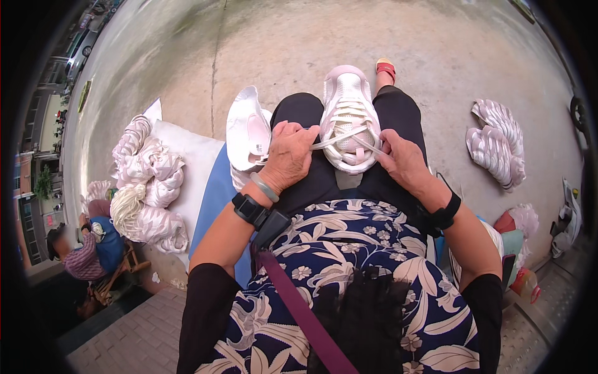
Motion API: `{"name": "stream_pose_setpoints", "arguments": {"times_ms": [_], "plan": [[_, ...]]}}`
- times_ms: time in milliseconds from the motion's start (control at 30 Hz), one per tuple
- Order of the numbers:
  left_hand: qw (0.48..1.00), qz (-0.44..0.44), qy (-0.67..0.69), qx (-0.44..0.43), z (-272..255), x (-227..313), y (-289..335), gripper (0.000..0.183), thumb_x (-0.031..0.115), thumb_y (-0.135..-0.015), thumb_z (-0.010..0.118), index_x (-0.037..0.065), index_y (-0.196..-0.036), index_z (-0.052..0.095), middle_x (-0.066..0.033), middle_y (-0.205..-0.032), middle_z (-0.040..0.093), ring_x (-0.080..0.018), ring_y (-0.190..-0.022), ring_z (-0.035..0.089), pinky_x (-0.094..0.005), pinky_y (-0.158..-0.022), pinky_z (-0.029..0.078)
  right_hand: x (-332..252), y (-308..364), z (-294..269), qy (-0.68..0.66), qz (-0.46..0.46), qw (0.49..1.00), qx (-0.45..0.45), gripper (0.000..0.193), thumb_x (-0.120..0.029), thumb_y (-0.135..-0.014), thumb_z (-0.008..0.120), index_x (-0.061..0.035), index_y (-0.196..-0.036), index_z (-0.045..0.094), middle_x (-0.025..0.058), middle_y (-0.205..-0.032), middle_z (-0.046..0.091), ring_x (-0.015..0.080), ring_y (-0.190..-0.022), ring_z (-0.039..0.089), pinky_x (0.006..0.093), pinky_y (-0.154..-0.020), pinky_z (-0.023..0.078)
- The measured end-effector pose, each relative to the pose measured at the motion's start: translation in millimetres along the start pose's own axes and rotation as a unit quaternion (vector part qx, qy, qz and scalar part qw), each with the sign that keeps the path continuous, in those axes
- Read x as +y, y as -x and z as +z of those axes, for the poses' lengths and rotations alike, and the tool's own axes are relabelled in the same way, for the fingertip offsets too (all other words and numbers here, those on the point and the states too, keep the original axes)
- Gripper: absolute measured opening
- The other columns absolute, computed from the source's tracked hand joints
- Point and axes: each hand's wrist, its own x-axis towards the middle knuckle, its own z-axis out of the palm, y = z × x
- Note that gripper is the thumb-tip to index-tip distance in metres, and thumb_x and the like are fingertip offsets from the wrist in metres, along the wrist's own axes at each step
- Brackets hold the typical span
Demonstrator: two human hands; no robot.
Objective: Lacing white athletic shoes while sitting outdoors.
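A white and pale pink sneaker [351, 124] rests on my lap between my thighs, toe pointing away from me. Its white shoelace [344, 138] is threaded up the front, and the two ends cross over the tongue near the collar. On the left of the shoe, my left hand [289, 153] is closed on one lace end, drawn out sideways. To the right, my right hand [402, 159] pinches the other end close to the collar. Another white sneaker [256, 134] with a pink insole lies beside my left knee.
Bundled pink and white shoe parts [152, 177] are heaped at left by a white sheet [184, 149]. More stacked bundles [498, 146] lie on the concrete floor at right. A person [87, 255] sits low at far left. A plastic bottle [524, 283] stands at lower right.
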Motion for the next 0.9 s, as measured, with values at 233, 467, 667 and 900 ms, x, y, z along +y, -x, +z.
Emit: {"name": "stream_pose_setpoints", "arguments": {"times_ms": [233, 467, 667, 900], "plan": [[0.998, 0.009, 0.047, -0.032, -4, 1, -6, 0.022, 0.001, -0.074, 0.058, 0.006, -0.095, 0.06, -0.0107, -0.072, 0.057, -0.0292, -0.07, 0.054, -0.037, -0.07, 0.042, 2, 6, -39, -0.013, 0.024, 1.0, -0.008, 0.012, -0.015, -0.083, 0.056, -0.0045, -0.08, 0.059, 0.0152, -0.064, 0.056, 0.0326, -0.061, 0.056, 0.0369, -0.056, 0.042], [0.998, -0.022, 0.051, -0.006, -2, -1, -11, 0.013, 0.001, -0.077, 0.056, 0.005, -0.087, 0.062, -0.0139, -0.072, 0.058, -0.0324, -0.069, 0.056, -0.0363, -0.06, 0.044, 29, 5, -60, -0.102, 0.047, 0.993, -0.045, 0.013, -0.011, -0.085, 0.054, -0.0001, -0.079, 0.056, 0.0042, -0.057, 0.045, 0.0106, -0.055, 0.044, 0.027, -0.052, 0.038], [0.952, -0.174, 0.253, 0.008, -16, 3, -22, 0.008, 0.004, -0.081, 0.056, 0.002, -0.087, 0.06, -0.0025, -0.061, 0.052, -0.013, -0.053, 0.047, -0.0261, -0.051, 0.038, 23, 3, -48, -0.213, 0.133, 0.965, -0.078, 0.016, -0.013, -0.087, 0.053, -0.0013, -0.077, 0.056, -0.003, -0.061, 0.046, 0.0059, -0.058, 0.042, 0.0229, -0.052, 0.037], [0.942, -0.194, 0.265, -0.073, -47, -4, -25, 0.012, 0.007, -0.076, 0.063, 0.003, -0.087, 0.061, 0.0035, -0.057, 0.045, -0.0046, -0.054, 0.041, -0.0213, -0.05, 0.034, 24, 3, -52, -0.201, 0.072, 0.974, -0.073, 0.008, -0.012, -0.084, 0.057, -0.0042, -0.082, 0.055, 0.0013, -0.061, 0.05, 0.0108, -0.057, 0.048, 0.0264, -0.053, 0.039]]}}
